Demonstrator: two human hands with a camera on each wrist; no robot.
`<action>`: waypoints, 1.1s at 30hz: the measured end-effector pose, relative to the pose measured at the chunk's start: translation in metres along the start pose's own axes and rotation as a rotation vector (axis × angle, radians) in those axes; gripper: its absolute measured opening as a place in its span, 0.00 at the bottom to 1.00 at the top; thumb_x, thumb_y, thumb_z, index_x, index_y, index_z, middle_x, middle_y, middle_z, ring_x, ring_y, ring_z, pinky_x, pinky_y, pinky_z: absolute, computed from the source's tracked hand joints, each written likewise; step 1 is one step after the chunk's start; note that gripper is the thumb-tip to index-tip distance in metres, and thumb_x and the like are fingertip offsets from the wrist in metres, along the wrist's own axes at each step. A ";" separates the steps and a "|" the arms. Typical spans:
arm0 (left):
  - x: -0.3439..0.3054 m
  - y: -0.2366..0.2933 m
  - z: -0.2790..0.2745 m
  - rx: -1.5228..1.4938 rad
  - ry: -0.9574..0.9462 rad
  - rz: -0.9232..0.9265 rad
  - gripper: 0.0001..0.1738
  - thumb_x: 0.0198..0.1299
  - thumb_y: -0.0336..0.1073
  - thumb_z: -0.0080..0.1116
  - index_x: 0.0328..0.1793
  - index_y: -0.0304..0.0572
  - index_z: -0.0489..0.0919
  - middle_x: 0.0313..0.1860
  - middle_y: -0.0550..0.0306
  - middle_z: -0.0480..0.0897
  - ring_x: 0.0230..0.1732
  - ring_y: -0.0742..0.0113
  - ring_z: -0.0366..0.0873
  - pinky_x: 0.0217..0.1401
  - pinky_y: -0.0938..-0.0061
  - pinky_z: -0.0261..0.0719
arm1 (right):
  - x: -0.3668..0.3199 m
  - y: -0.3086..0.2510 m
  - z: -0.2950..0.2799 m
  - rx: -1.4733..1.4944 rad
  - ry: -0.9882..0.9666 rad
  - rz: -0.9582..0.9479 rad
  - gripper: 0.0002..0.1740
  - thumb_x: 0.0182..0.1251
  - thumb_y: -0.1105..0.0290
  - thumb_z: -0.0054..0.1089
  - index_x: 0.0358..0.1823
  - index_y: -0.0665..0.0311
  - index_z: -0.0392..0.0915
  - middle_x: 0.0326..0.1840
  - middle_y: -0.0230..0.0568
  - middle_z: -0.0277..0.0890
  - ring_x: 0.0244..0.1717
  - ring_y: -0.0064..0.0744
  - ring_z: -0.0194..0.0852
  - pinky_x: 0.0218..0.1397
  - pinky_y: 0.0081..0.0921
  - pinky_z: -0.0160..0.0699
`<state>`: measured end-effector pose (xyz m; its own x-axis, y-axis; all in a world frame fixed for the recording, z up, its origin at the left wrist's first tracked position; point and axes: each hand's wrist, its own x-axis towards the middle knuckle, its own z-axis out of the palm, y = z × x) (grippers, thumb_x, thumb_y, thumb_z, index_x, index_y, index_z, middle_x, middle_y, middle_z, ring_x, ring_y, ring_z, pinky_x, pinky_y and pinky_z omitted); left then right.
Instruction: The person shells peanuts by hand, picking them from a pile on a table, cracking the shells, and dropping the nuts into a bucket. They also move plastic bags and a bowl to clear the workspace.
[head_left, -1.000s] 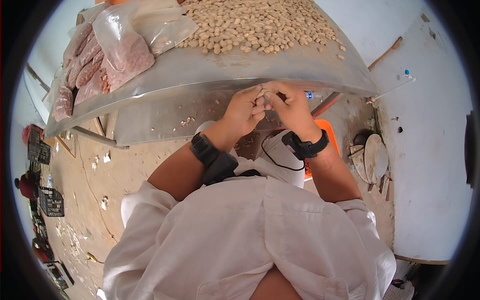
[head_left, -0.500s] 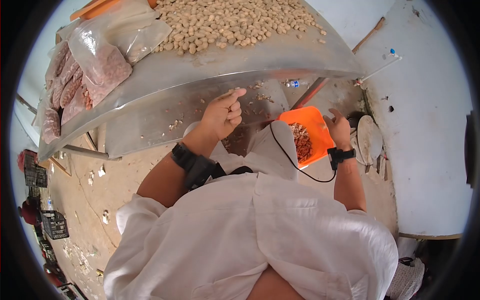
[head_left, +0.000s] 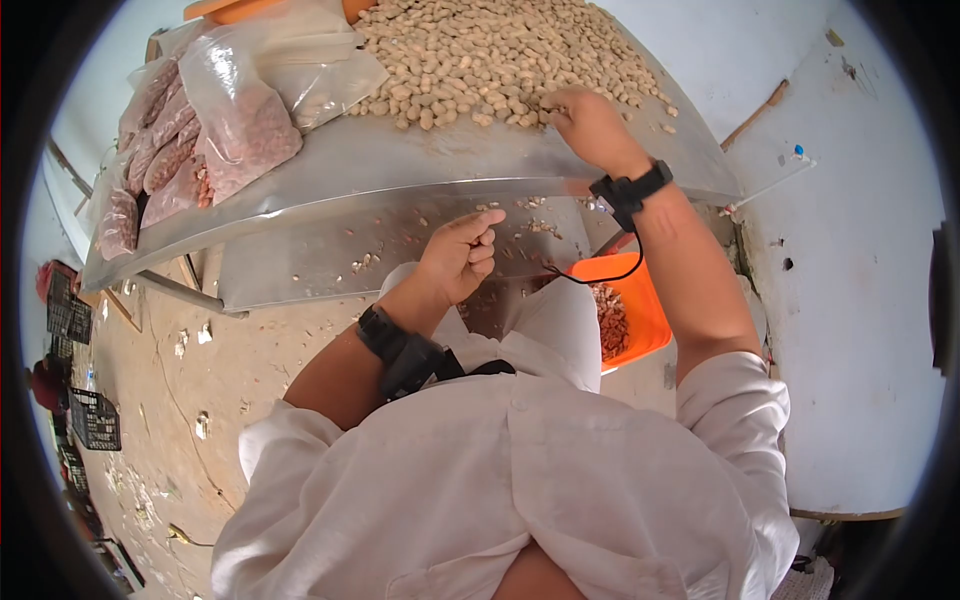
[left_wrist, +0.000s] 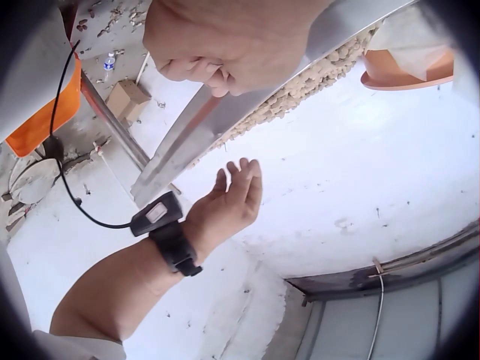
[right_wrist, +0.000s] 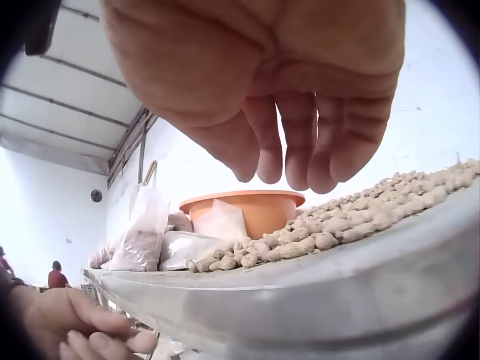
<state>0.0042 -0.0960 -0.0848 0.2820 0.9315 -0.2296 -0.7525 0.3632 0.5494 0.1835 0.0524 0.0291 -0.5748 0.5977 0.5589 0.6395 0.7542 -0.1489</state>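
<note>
Unshelled peanuts (head_left: 480, 65) lie in a broad pile on a metal table (head_left: 400, 160). My right hand (head_left: 592, 128) is over the near edge of that pile. In the right wrist view its fingers (right_wrist: 300, 150) hang down loosely above the peanuts, holding nothing visible. My left hand (head_left: 458, 258) is in front of the table edge, over my lap, its fingers curled in and the thumb extended. The left wrist view shows the same curled fingers (left_wrist: 199, 69), with nothing visible in them.
An orange bin (head_left: 645, 315) with reddish peanut kernels stands beside my leg. Clear bags of kernels (head_left: 250, 140) lie at the table's left, near an orange basin (right_wrist: 262, 214). Shell bits litter a lower metal surface (head_left: 330, 250). A cable (head_left: 600, 280) hangs from my right wrist strap.
My hands were together at the table edge, then parted. The right hand swung out beside the orange bin, then up and forward to the peanut pile. The left stayed near my lap.
</note>
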 end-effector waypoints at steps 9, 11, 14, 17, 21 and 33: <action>-0.002 0.000 0.001 -0.013 0.013 0.000 0.12 0.63 0.34 0.51 0.49 0.35 0.75 0.24 0.66 0.66 0.17 0.80 0.57 0.19 0.85 0.56 | 0.033 -0.013 0.016 -0.048 -0.351 0.058 0.14 0.49 0.78 0.56 0.40 0.63 0.76 0.37 0.51 0.76 0.43 0.50 0.74 0.44 0.40 0.71; -0.002 -0.001 0.001 -0.015 0.012 -0.001 0.12 0.63 0.34 0.51 0.49 0.35 0.75 0.24 0.66 0.66 0.17 0.80 0.57 0.19 0.85 0.56 | 0.029 -0.008 0.018 -0.052 -0.315 0.074 0.13 0.49 0.78 0.56 0.39 0.62 0.76 0.36 0.51 0.76 0.43 0.50 0.74 0.44 0.40 0.71; -0.001 -0.001 0.000 -0.009 0.010 -0.001 0.12 0.63 0.34 0.51 0.49 0.36 0.75 0.23 0.66 0.66 0.17 0.80 0.57 0.19 0.85 0.55 | 0.024 -0.002 0.015 -0.089 -0.258 0.112 0.12 0.50 0.76 0.55 0.39 0.61 0.76 0.36 0.51 0.75 0.43 0.50 0.73 0.45 0.39 0.72; -0.001 -0.003 0.002 -0.003 0.014 -0.002 0.12 0.63 0.34 0.51 0.49 0.36 0.75 0.23 0.66 0.66 0.17 0.80 0.57 0.18 0.85 0.55 | 0.025 -0.001 0.012 -0.110 -0.310 0.152 0.11 0.50 0.75 0.55 0.38 0.61 0.76 0.36 0.51 0.75 0.42 0.50 0.73 0.46 0.38 0.72; 0.000 -0.007 0.006 0.000 0.009 -0.011 0.13 0.63 0.34 0.51 0.50 0.36 0.75 0.23 0.67 0.66 0.17 0.80 0.57 0.18 0.85 0.55 | 0.023 0.000 0.016 -0.096 -0.278 0.120 0.07 0.50 0.75 0.55 0.33 0.62 0.76 0.38 0.49 0.75 0.41 0.50 0.73 0.44 0.38 0.72; 0.000 0.006 0.010 0.030 -0.011 0.047 0.12 0.62 0.32 0.52 0.51 0.36 0.74 0.21 0.68 0.65 0.18 0.81 0.58 0.18 0.85 0.56 | 0.014 0.003 0.008 0.035 -0.101 0.126 0.10 0.45 0.73 0.63 0.30 0.63 0.74 0.26 0.45 0.74 0.31 0.45 0.73 0.34 0.35 0.71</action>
<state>0.0054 -0.0934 -0.0732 0.2535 0.9476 -0.1941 -0.7472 0.3193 0.5829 0.1735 0.0653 0.0303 -0.5404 0.7113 0.4494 0.6929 0.6793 -0.2418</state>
